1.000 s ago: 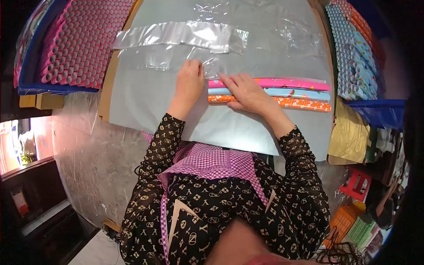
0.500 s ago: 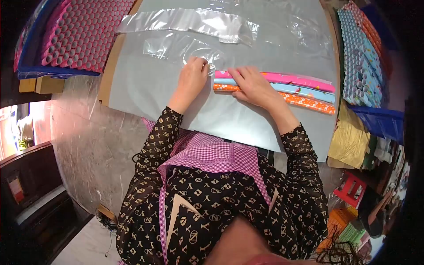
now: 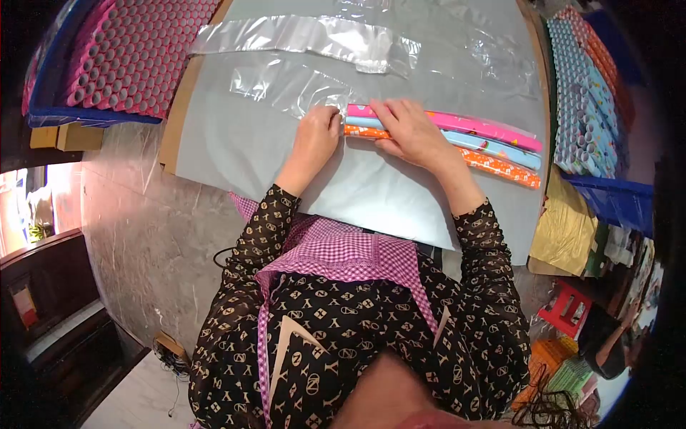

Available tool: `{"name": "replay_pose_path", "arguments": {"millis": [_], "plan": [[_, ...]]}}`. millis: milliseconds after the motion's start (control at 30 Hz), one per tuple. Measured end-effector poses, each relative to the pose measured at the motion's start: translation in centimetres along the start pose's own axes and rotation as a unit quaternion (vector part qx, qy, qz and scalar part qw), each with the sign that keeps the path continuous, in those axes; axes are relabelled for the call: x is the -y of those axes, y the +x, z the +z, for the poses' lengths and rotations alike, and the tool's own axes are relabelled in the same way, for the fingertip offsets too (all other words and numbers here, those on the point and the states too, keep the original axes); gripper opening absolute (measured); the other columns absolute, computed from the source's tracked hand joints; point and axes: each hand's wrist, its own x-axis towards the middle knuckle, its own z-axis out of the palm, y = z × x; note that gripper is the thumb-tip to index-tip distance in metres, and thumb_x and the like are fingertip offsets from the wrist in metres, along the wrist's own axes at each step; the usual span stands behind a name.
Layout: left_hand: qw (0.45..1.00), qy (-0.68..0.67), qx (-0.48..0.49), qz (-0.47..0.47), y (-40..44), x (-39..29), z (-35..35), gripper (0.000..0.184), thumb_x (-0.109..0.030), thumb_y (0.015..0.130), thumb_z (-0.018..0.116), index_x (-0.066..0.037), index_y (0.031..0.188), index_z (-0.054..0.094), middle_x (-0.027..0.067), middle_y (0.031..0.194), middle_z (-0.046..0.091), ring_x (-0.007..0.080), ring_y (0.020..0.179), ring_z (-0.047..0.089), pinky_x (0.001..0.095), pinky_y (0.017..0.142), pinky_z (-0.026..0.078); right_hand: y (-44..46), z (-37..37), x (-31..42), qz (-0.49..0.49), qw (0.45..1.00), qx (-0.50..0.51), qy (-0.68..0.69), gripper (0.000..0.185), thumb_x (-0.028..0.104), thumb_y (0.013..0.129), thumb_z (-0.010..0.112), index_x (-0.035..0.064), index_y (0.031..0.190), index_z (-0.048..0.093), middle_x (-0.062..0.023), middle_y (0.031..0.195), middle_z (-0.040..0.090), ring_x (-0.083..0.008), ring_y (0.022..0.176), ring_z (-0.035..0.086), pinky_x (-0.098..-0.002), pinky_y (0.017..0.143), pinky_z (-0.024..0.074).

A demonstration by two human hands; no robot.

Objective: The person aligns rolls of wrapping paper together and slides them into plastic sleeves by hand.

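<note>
Three rolls of patterned wrapping paper lie side by side on the grey tabletop: a pink roll [image 3: 489,129], a light blue roll [image 3: 486,148] and an orange roll [image 3: 500,169]. My right hand [image 3: 413,136] is closed over them near their left ends, thumb on the near side and fingers across the top. At those left ends, my left hand [image 3: 319,137] pinches the edge of a clear plastic sleeve [image 3: 279,84], which stretches away to the upper left. Whether the roll ends are inside the sleeve is hard to see.
More clear plastic sleeves [image 3: 307,36] lie farther back on the grey tabletop [image 3: 243,146]. A blue crate [image 3: 93,116] of pink rolls stands at the left. Another blue crate [image 3: 614,204] holds blue and orange rolls at the right. A red stool [image 3: 566,307] is at lower right.
The left ends of the rolls have swung slightly away from me under my right hand. My left hand has come a little nearer and to the right, and the sleeve's end shifted with it.
</note>
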Motion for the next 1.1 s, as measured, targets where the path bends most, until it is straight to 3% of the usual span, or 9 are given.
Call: {"name": "replay_pose_path", "arguments": {"millis": [167,233,567,1100], "plan": [[1.0,-0.008,-0.001,-0.005,-0.3,-0.2,-0.1,0.014,-0.01,0.087,0.062,0.0,0.094,0.068,0.0197,0.086,0.067,0.0363,0.078,0.065,0.0414,0.071,0.052,0.2,0.2,-0.1,-0.004,1.0,-0.003,0.002,0.063,0.02,0.079,0.07,0.0046,0.135,0.046,-0.015,0.118,0.053,-0.0327,0.108,0.052,-0.0422,0.095,0.0431],[0.998,-0.022,0.005,-0.053,-0.4,-1.0,-0.3,0.015,-0.009,0.086,0.06,0.0,0.096,0.069,0.0192,0.085,0.068,0.0343,0.077,0.067,0.0397,0.07,0.052,0.2,0.5,-0.2,-0.003,1.0,0.0,0.001,0.062,0.02,0.079,0.07,0.0047,0.134,0.046,-0.015,0.117,0.053,-0.0327,0.108,0.052,-0.0421,0.095,0.0431],[0.997,-0.06,-0.007,-0.047,-1.2,-0.9,0.0,0.016,-0.008,0.087,0.06,0.0,0.098,0.069,0.0177,0.086,0.068,0.0297,0.074,0.067,0.0355,0.067,0.052,0.3,1.6,-0.6,-0.009,1.0,-0.014,-0.01,0.061,0.022,0.079,0.069,0.0042,0.132,0.047,-0.0144,0.11,0.055,-0.032,0.102,0.053,-0.0423,0.091,0.0443],[0.998,0.043,-0.023,0.047,-1.6,-3.0,-0.6,0.01,-0.01,0.089,0.06,-0.003,0.095,0.057,0.0173,0.083,0.061,0.0375,0.071,0.062,0.0462,0.061,0.05,1.0,2.3,-0.5,0.002,1.0,-0.015,-0.01,0.06,0.023,0.08,0.069,0.0036,0.132,0.047,-0.0143,0.108,0.055,-0.032,0.101,0.053,-0.0421,0.09,0.0439]]}}
